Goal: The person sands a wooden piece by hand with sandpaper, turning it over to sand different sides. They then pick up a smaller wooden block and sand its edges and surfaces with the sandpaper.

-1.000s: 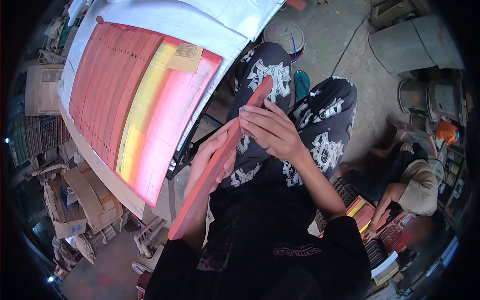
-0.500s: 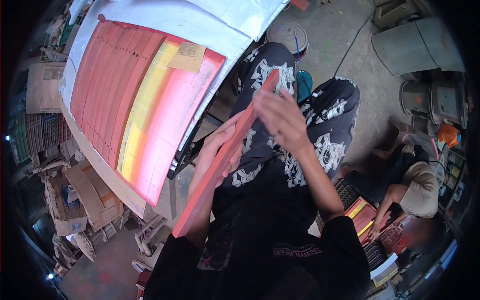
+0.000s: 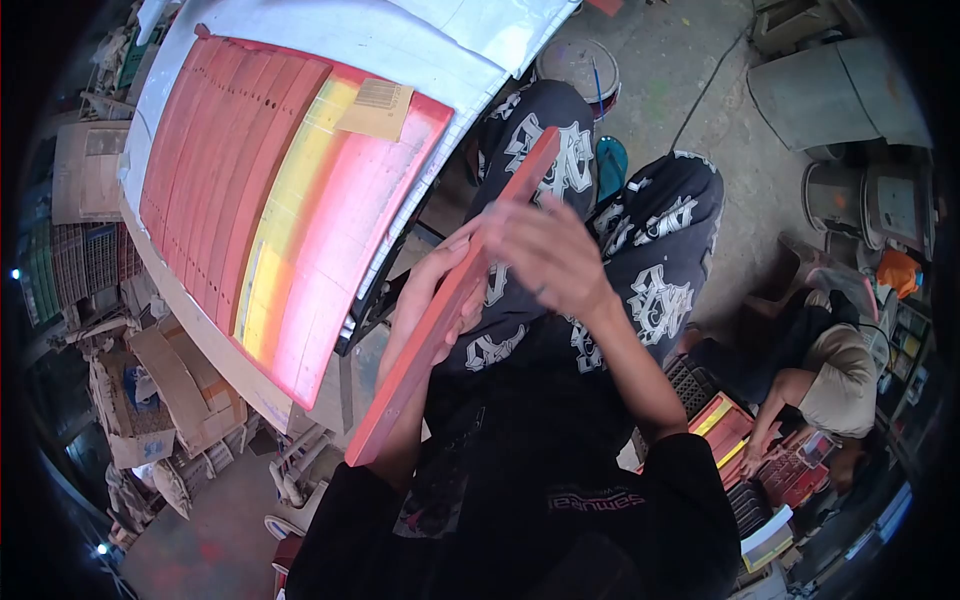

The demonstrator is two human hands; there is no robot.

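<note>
A long red strip [image 3: 420, 345] lies diagonally above my lap, its far end over my knee and its near end by my sleeve. My left hand [image 3: 438, 285] is wrapped round its middle from the left side, fingers showing on both sides. My right hand [image 3: 545, 255] is blurred by motion at the strip's right edge, above the left hand; whether it holds anything small is hidden. To the left, several similar red strips [image 3: 225, 160] lie side by side on a pink and yellow panel [image 3: 345, 240], with a brown cardboard piece [image 3: 376, 109] on it.
A white-covered table [image 3: 430, 45] supports the panel. Beyond my knees are a round tub [image 3: 580, 72] and a teal slipper [image 3: 610, 168]. Another person [image 3: 835, 380] bends over red and yellow pieces [image 3: 722, 435] at the right. Cardboard boxes [image 3: 185, 375] are stacked at the left.
My right hand has moved down along the strip, towards my left hand. The strip's far end has shifted slightly upward. The other person's head and arm have moved a little.
</note>
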